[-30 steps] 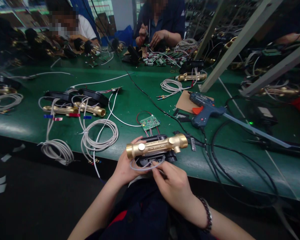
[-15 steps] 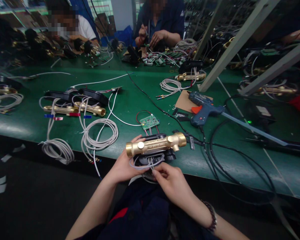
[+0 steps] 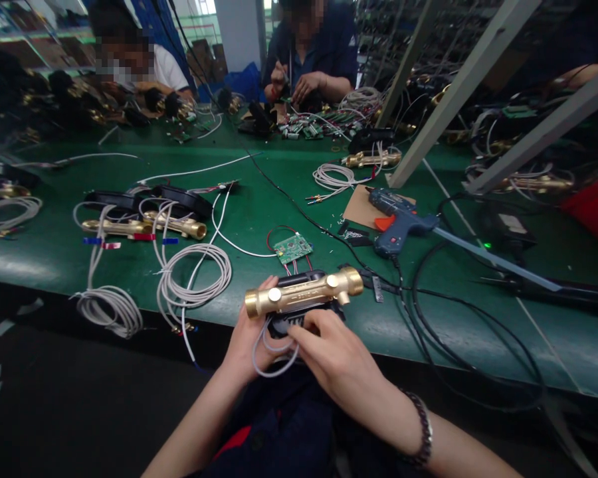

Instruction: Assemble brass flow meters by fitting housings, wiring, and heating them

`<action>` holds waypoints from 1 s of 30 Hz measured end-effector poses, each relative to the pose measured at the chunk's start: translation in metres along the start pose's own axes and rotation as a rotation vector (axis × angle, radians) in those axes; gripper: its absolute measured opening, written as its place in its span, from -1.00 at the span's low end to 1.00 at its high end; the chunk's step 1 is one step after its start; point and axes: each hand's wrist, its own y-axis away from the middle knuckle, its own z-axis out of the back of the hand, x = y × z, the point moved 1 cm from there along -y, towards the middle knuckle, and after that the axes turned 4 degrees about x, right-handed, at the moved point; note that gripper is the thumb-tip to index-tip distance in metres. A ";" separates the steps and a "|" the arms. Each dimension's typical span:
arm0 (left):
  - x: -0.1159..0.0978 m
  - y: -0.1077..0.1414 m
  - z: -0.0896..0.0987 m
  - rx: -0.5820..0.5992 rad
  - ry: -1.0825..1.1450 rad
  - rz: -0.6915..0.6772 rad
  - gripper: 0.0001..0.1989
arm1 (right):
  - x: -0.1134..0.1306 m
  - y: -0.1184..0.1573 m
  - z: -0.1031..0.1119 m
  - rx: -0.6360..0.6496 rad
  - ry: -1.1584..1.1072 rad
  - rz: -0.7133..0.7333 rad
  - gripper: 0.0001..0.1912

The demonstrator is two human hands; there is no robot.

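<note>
A brass water meter body [image 3: 303, 295] with a black housing on it is in front of me at the table's near edge. My left hand [image 3: 246, 342] is closed around its left end. With bent fingers, my right hand [image 3: 331, 348] pinches the grey cable [image 3: 274, 373] below the black housing; the fingertips are partly hidden. The cable makes a loop between both hands. Just beyond the meter lies a green circuit board [image 3: 293, 247], its thin wires running toward the housing.
On the green table [image 3: 259, 179] a blue glue gun [image 3: 396, 216] lies on cardboard at right, near black cords. At left are more brass meters [image 3: 174, 224] with coiled grey cables [image 3: 194, 275]. Metal posts [image 3: 458, 93] slant at right. Two people sit across the table.
My right hand has moved up and left, closer to the black housing. The grey cable loop now hangs lower and wider between my hands. The view has shifted slightly.
</note>
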 end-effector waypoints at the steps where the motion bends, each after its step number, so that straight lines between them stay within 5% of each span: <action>1: 0.000 0.001 -0.001 -0.010 -0.042 0.008 -0.15 | -0.001 0.000 -0.005 0.007 -0.028 -0.001 -0.71; 10: -0.005 0.009 -0.008 -0.118 -0.183 -0.018 -0.22 | -0.014 0.015 -0.012 -0.189 -0.055 0.089 -0.78; 15: -0.006 0.010 -0.010 -0.110 -0.148 -0.004 -0.26 | -0.010 0.002 -0.017 -0.185 -0.115 0.158 -0.81; 24: -0.009 0.011 -0.005 -0.110 -0.099 -0.025 -0.27 | -0.026 0.031 -0.018 -0.114 -0.119 0.198 -0.75; 30: -0.012 0.010 -0.007 -0.112 -0.118 -0.012 -0.35 | -0.025 0.022 -0.016 -0.067 -0.163 0.187 -0.76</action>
